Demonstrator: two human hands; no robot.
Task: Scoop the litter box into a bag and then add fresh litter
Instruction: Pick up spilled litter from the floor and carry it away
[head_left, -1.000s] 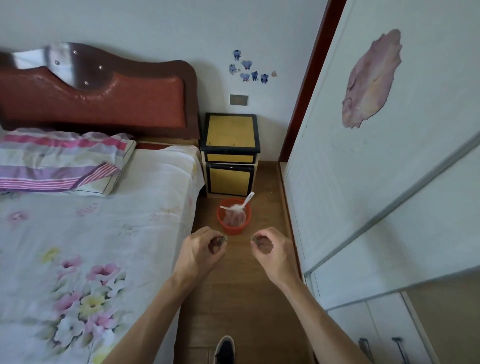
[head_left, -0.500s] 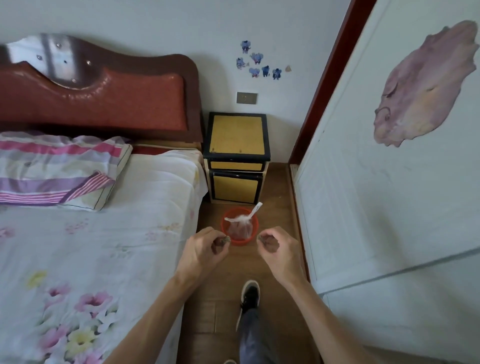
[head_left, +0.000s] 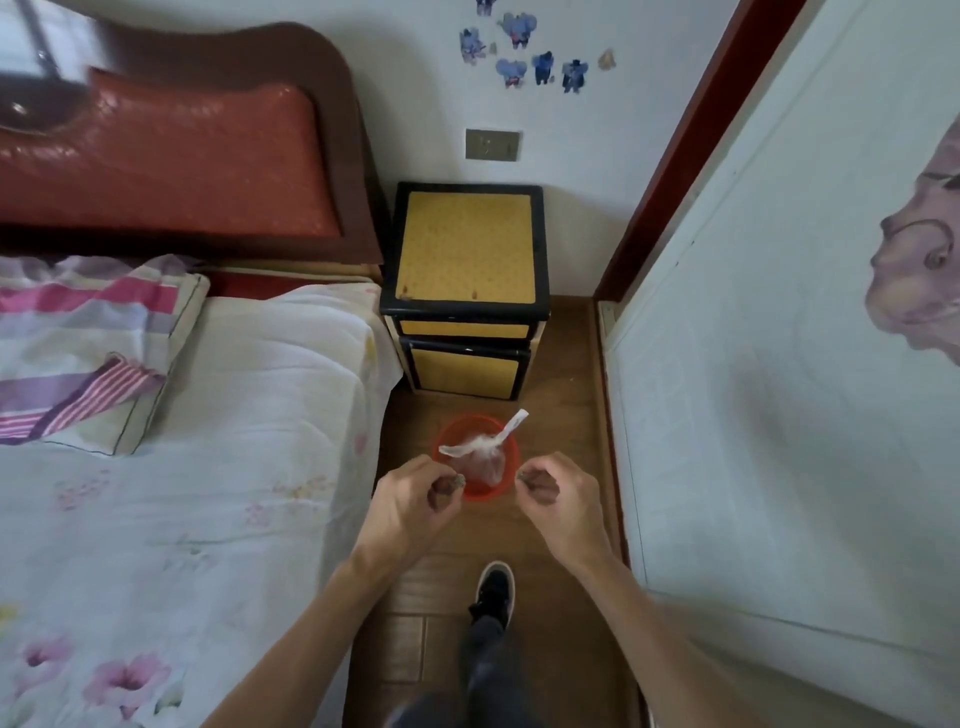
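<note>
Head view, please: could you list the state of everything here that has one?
Red tub, upright on the floor.
Plastic bag, knotted shut, inside the tub.
Nightstand, both drawers closed.
Left hand, pinches a small brown piece.
Right hand, pinches a second brown piece.

The wooden floor carries a red basin — a tied bag inside — just before the yellow nightstand.

The narrow brown wooden floor strip is bounded by the white floral-sheeted bed leftward and the white wardrobe door rightward, closed ahead by the yellow black-framed nightstand and partly filled by the round red plastic bucket.
</note>
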